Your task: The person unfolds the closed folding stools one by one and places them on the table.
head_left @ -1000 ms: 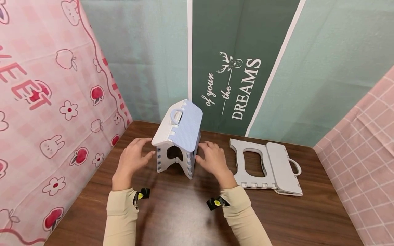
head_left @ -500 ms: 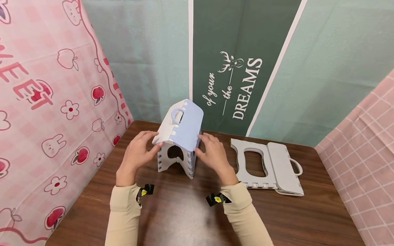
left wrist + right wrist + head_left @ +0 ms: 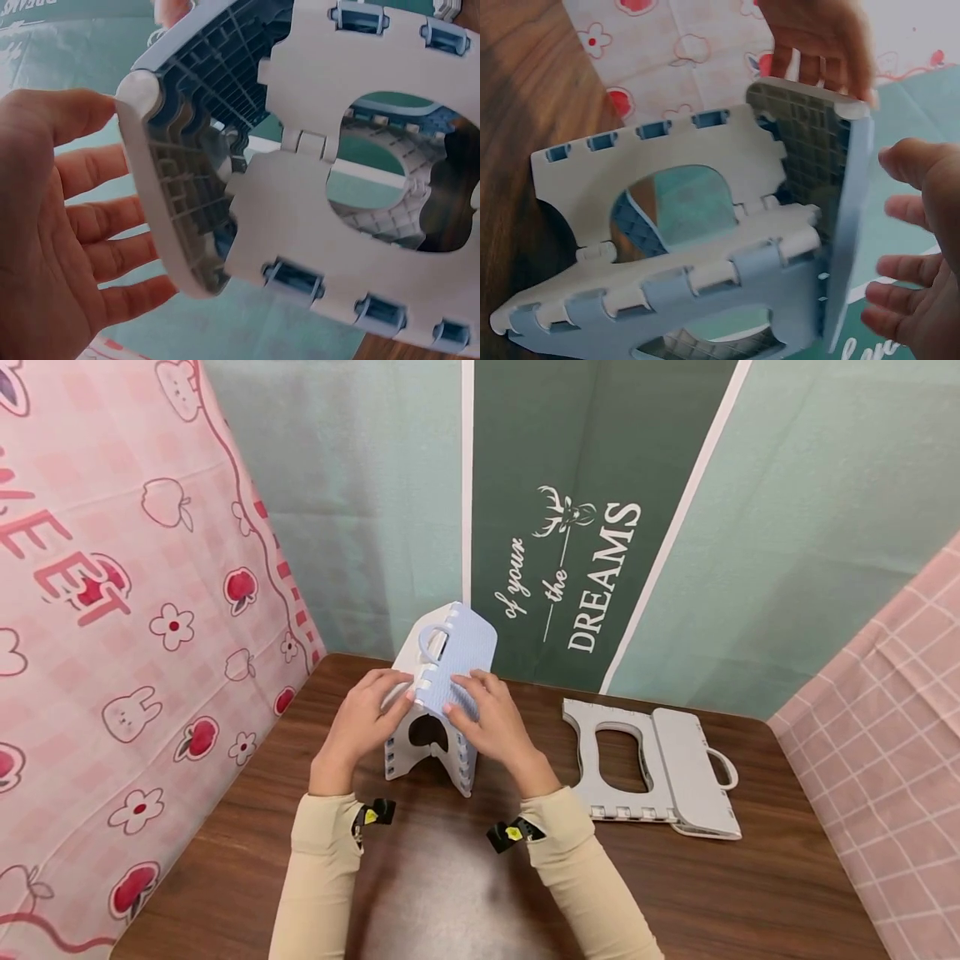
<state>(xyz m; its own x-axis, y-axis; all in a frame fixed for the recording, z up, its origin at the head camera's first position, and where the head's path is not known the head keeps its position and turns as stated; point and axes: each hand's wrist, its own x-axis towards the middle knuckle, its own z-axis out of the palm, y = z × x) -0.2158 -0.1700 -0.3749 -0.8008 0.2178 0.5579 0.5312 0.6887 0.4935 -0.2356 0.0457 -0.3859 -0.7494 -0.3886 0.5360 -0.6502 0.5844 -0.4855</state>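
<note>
A partly folded step stool point(image 3: 471, 647) stands on the table, its white and light-blue top halves peaked like a roof with a carry handle point(image 3: 429, 643) at the ridge. My left hand point(image 3: 365, 718) lies along the white half near the ridge. In the left wrist view the thumb and fingertips touch the white panel point(image 3: 161, 217), fingers extended. Over the blue half is my right hand point(image 3: 491, 720), fingers spread. The right wrist view has those fingers close to the blue panel point(image 3: 849, 225), with a small gap visible. Below, the hinged legs point(image 3: 427, 764) are partly spread.
A second folding stool point(image 3: 622, 768), white and folded flat, lies on the table point(image 3: 442, 893) to the right. A green curtain point(image 3: 360, 485) hangs behind. Pink cloths point(image 3: 97, 693) border the left and right sides.
Both hands have risen from the stool's sides and moved inward over its peaked top, closer to the ridge. The stool keeps its place and shape. The flat stool has not moved.
</note>
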